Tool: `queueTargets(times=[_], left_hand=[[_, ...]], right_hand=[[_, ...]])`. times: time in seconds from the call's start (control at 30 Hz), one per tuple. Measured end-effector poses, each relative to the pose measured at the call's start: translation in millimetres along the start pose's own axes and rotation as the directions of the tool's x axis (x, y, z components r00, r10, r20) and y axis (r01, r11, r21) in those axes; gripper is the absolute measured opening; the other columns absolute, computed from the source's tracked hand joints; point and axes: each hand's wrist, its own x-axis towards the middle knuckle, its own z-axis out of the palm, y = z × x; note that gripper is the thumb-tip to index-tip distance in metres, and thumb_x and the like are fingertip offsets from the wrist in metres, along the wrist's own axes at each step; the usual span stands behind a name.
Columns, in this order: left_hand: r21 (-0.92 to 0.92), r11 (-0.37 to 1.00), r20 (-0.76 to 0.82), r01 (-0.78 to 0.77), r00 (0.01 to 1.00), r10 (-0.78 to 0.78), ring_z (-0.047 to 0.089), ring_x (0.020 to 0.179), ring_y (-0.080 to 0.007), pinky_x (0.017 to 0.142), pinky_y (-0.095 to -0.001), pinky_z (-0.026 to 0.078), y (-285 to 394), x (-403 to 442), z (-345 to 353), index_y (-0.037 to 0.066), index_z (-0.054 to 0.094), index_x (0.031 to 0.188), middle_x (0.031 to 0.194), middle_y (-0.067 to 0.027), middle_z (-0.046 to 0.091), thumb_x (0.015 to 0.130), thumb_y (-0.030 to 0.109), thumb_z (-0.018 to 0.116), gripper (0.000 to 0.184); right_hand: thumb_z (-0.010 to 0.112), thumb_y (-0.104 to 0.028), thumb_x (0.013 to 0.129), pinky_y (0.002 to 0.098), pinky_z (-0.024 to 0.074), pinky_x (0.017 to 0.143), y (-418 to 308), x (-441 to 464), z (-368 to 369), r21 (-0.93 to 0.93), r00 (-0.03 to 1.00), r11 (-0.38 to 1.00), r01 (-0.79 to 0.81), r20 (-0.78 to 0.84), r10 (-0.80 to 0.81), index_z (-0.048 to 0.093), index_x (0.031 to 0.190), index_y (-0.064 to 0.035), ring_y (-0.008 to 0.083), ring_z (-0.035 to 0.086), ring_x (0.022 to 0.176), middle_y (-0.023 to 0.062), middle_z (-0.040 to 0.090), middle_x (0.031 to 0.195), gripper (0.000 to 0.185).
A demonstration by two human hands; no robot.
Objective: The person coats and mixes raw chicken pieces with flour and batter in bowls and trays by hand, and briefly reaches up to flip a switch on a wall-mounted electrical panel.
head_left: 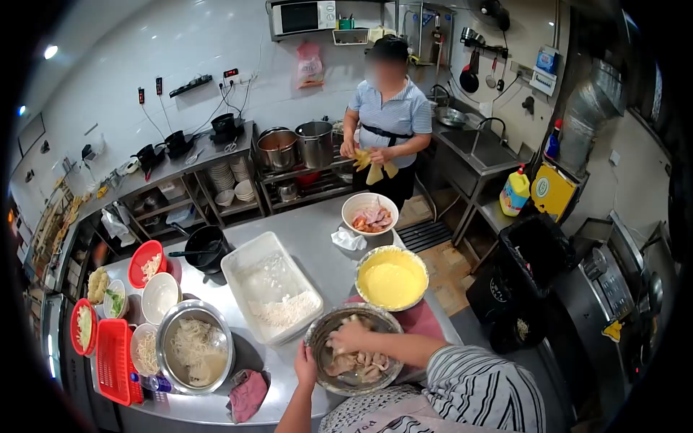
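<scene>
A metal bowl (393, 326) with pale raw meat pieces (368, 366) in it stands at the table's near edge. My left hand (304, 366) grips its left rim, fingers closed on the edge. Inside the bowl, my right hand (351, 337) is down among the meat; its fingertips are partly hidden, so what they hold does not show. Behind the bowl is a bowl of yellow batter (392, 278). A white tray (238, 268) with flour lies to the left. Farther back, a white bowl (349, 211) holds reddish meat.
Across the table stands a person (390, 119) handling yellow gloves. At left are a steel bowl of sprouts (167, 361), a red basket (115, 359), a black pot (208, 249) and a pink cloth (247, 395). A black bin (498, 283) stands at right.
</scene>
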Motion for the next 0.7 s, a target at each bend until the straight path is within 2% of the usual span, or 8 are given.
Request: queueTargets(times=[0.03, 0.13, 0.23, 0.3, 0.43, 0.53, 0.63, 0.7], left_hand=[[0.038, 0.999, -0.003, 0.004, 1.0, -0.004, 0.061, 0.096, -0.0279, 0.082, -0.0332, 0.045, 6.3, 32.8, -25.2, 0.004, 0.046, 0.127, 0.106, -0.0184, 0.062, 0.092, 0.016, 0.046, 0.037], [0.076, 0.995, -0.034, -0.064, 0.997, 0.067, 0.062, 0.089, -0.027, 0.077, -0.0335, 0.046, 15.6, 63.3, -53.9, 0.004, 0.047, 0.125, 0.099, -0.0174, 0.063, 0.092, 0.015, 0.046, 0.036], [0.075, 0.995, -0.065, -0.064, 0.995, 0.069, 0.062, 0.086, -0.027, 0.075, -0.0343, 0.046, 16.2, 61.6, -45.8, 0.004, 0.048, 0.124, 0.095, -0.017, 0.064, 0.092, 0.016, 0.046, 0.035], [0.083, 0.993, -0.08, -0.08, 0.993, 0.086, 0.062, 0.084, -0.0272, 0.074, -0.0348, 0.046, 13.3, 67.0, -46.1, 0.004, 0.048, 0.124, 0.093, -0.0168, 0.064, 0.092, 0.016, 0.046, 0.034], [0.143, 0.984, -0.052, -0.106, 0.992, 0.115, 0.062, 0.084, -0.0295, 0.074, -0.0361, 0.046, 17.2, 70.9, -53.8, 0.006, 0.048, 0.124, 0.093, -0.0173, 0.064, 0.091, 0.017, 0.047, 0.035], [0.156, 0.983, -0.046, -0.094, 0.994, 0.102, 0.062, 0.085, -0.0305, 0.075, -0.0366, 0.046, 13.4, 71.1, -58.8, 0.006, 0.048, 0.124, 0.094, -0.0179, 0.064, 0.091, 0.018, 0.046, 0.036], [0.19, 0.976, -0.044, -0.103, 0.993, 0.113, 0.062, 0.085, -0.0306, 0.075, -0.0367, 0.046, 11.9, 69.0, -61.1, 0.006, 0.047, 0.125, 0.095, -0.0184, 0.063, 0.091, 0.019, 0.046, 0.036], [0.209, 0.972, -0.039, -0.109, 0.992, 0.119, 0.062, 0.085, -0.0306, 0.075, -0.0366, 0.046, 19.0, 68.1, -60.9, 0.006, 0.047, 0.126, 0.095, -0.0187, 0.063, 0.092, 0.019, 0.046, 0.036]], right_hand=[[0.062, -0.054, 0.069, 0.0526, 0.0428, 0.078, 3.1, 22.6, -24.7, 0.019, 0.994, 0.994, -0.111, -0.02, 0.112, 0.059, 0.109, -0.0217, 0.0334, 0.057, 0.093, 0.0112, 0.058, 0.106, 0.051], [0.062, -0.056, 0.068, 0.051, 0.0432, 0.077, 18.2, 15.3, -33.5, 0.141, 0.995, 0.988, -0.055, -0.07, 0.065, 0.057, 0.112, -0.0191, 0.0362, 0.056, 0.093, 0.016, 0.056, 0.107, 0.058], [0.063, -0.055, 0.068, 0.0479, 0.0425, 0.077, 25.5, -10.9, -10.9, 0.167, 0.985, 0.972, 0.162, 0.035, -0.171, 0.054, 0.119, -0.0188, 0.0368, 0.052, 0.098, 0.0193, 0.055, 0.11, 0.063], [0.067, -0.048, 0.066, 0.0498, 0.0399, 0.084, 3.4, -26.6, -10.7, 0.015, 0.794, 0.833, 0.553, -0.314, -0.521, 0.05, 0.125, -0.0173, 0.0394, 0.05, 0.101, 0.0226, 0.048, 0.121, 0.069], [0.069, -0.044, 0.064, 0.0525, 0.0358, 0.091, -20.8, 27.4, 31.5, 0.052, 0.834, 0.836, 0.546, -0.13, -0.537, 0.047, 0.128, -0.0166, 0.0414, 0.047, 0.105, 0.0198, 0.042, 0.128, 0.073], [0.069, -0.044, 0.063, 0.0553, 0.0319, 0.095, -46.0, 63.0, 13.7, 0.138, 0.887, 0.876, 0.462, -0.056, -0.458, 0.048, 0.127, -0.0158, 0.0425, 0.046, 0.106, 0.0169, 0.043, 0.127, 0.073], [0.069, -0.043, 0.063, 0.0568, 0.0318, 0.096, -51.8, 53.3, -52.3, -0.103, 0.948, 0.964, 0.244, -0.183, -0.259, 0.049, 0.125, -0.0154, 0.0414, 0.046, 0.107, 0.0159, 0.044, 0.125, 0.071], [0.07, -0.039, 0.062, 0.0543, 0.0348, 0.094, -45.8, 47.5, -57.8, 0.133, 0.982, 0.991, -0.027, -0.182, 0.051, 0.052, 0.121, -0.0163, 0.0415, 0.047, 0.107, 0.0154, 0.046, 0.123, 0.066]])
